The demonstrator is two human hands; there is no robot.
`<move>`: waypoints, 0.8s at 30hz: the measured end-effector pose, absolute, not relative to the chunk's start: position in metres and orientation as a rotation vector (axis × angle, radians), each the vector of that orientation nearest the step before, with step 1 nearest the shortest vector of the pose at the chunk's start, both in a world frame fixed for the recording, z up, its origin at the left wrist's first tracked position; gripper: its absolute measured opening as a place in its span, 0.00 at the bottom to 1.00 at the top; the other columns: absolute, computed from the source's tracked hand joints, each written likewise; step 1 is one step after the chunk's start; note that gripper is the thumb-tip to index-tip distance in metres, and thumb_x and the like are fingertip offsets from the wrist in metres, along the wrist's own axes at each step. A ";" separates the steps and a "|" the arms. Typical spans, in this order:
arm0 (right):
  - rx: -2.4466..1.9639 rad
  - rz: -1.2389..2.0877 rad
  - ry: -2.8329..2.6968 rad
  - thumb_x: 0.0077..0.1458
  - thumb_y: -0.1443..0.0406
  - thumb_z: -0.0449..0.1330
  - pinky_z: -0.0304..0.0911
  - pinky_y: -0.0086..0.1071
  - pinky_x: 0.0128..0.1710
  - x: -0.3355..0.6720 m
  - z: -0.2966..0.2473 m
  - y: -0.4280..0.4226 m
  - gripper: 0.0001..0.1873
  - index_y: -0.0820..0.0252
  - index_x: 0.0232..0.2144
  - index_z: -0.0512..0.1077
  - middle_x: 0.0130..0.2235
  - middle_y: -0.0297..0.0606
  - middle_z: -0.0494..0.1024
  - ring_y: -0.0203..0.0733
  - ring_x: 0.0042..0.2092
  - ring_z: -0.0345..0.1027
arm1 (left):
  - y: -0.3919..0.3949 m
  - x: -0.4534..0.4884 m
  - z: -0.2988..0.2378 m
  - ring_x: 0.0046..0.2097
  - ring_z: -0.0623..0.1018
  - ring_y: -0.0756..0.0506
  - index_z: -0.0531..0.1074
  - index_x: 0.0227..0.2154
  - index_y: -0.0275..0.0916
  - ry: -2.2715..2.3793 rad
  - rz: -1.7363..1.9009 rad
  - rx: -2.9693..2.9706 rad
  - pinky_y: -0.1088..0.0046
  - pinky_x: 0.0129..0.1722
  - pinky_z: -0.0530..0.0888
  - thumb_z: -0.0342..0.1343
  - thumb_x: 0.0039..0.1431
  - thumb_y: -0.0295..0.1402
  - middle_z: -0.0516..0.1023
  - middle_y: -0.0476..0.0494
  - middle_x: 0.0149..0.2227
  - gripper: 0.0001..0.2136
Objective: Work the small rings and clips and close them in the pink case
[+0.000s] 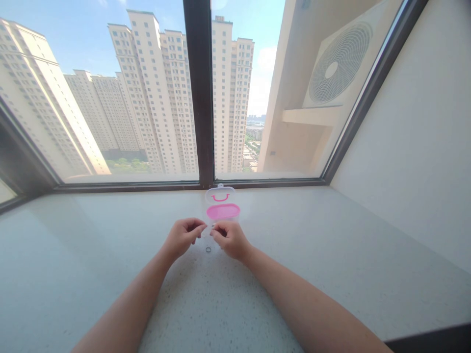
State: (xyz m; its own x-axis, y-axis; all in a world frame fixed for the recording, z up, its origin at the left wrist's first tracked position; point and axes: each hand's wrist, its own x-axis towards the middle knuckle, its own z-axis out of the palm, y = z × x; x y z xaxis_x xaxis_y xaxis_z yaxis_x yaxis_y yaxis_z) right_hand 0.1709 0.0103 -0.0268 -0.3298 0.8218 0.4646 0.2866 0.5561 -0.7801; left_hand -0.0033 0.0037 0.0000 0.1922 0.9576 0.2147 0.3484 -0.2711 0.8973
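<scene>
My left hand [184,238] is closed in a pinch, its fingertips near those of my right hand. Whether anything sits in that pinch is too small to see. My right hand [232,240] also pinches, with a tiny greyish thing [213,225] at its fingertips, too small to name. A small gap separates the two hands. Below them, a small silvery ring [208,249] lies on the pale speckled sill. Just behind my hands stands a small pink-rimmed box [222,211], its clear lid [220,195] with a pink handle tilted up and back. My right hand hides part of the box's front.
The broad sill [301,245] runs up to a dark window frame [205,147] close behind the box. A white wall [415,147] rises on the right. Tall buildings and an outdoor fan unit [338,63] show through the glass.
</scene>
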 end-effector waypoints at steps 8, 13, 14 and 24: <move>-0.900 0.746 -1.889 0.50 0.67 0.53 0.47 0.26 0.22 0.170 -0.027 0.011 0.10 0.62 0.18 0.66 0.18 0.28 0.59 0.31 0.22 0.51 | 0.004 -0.002 -0.004 0.20 0.65 0.53 0.75 0.29 0.34 1.209 1.019 1.750 0.78 0.19 0.64 0.55 0.51 0.39 0.70 0.50 0.20 0.12; -0.895 0.764 -1.908 0.50 0.67 0.53 0.47 0.25 0.22 0.170 -0.028 0.011 0.10 0.63 0.18 0.66 0.17 0.28 0.59 0.30 0.21 0.50 | 0.004 -0.001 -0.005 0.19 0.65 0.53 0.75 0.29 0.34 1.218 1.000 1.751 0.79 0.19 0.64 0.54 0.51 0.39 0.69 0.50 0.19 0.12; -0.895 0.762 -1.910 0.50 0.67 0.53 0.47 0.25 0.22 0.170 -0.028 0.012 0.11 0.63 0.18 0.66 0.17 0.28 0.59 0.30 0.21 0.50 | 0.004 -0.001 -0.005 0.19 0.65 0.53 0.75 0.29 0.34 1.216 0.999 1.751 0.79 0.18 0.64 0.54 0.51 0.39 0.69 0.50 0.19 0.13; -0.887 0.768 -1.921 0.50 0.67 0.54 0.47 0.25 0.21 0.171 -0.030 0.013 0.10 0.63 0.19 0.66 0.17 0.28 0.61 0.30 0.21 0.52 | 0.005 -0.001 -0.008 0.19 0.65 0.53 0.74 0.29 0.34 1.206 0.971 1.763 0.79 0.19 0.62 0.54 0.51 0.40 0.69 0.50 0.20 0.12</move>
